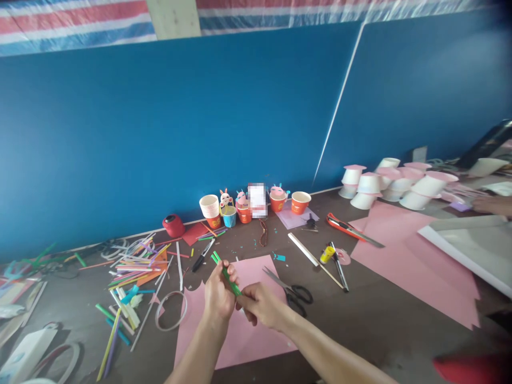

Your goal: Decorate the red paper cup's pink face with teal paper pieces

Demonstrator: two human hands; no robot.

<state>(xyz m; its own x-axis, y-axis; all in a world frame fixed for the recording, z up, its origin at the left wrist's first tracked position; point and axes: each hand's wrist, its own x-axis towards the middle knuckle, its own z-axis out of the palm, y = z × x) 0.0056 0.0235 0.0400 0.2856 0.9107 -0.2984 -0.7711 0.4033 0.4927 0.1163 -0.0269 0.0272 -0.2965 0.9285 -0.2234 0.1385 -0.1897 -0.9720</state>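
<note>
Green straws (232, 281), at least two side by side, slant between my hands above a pink paper sheet (256, 352). My left hand (219, 293) is closed around their upper part, with the tips sticking out past the fingers. At the lower end, my right hand (266, 308) pinches the same straws between thumb and fingers. Black-handled scissors (294, 292) lie partly on the sheet, just beyond my right hand. To the left of my left hand is a roll of clear tape (159, 314).
Loose coloured straws (140, 266) are heaped on the left. Stacked paper cups (209, 207) and cups with paper figures (277, 200) line the blue partition (180, 133). An orange utility knife (352, 230) lies by pink sheets (412, 261). Another person's hand (492, 205) shows at far right.
</note>
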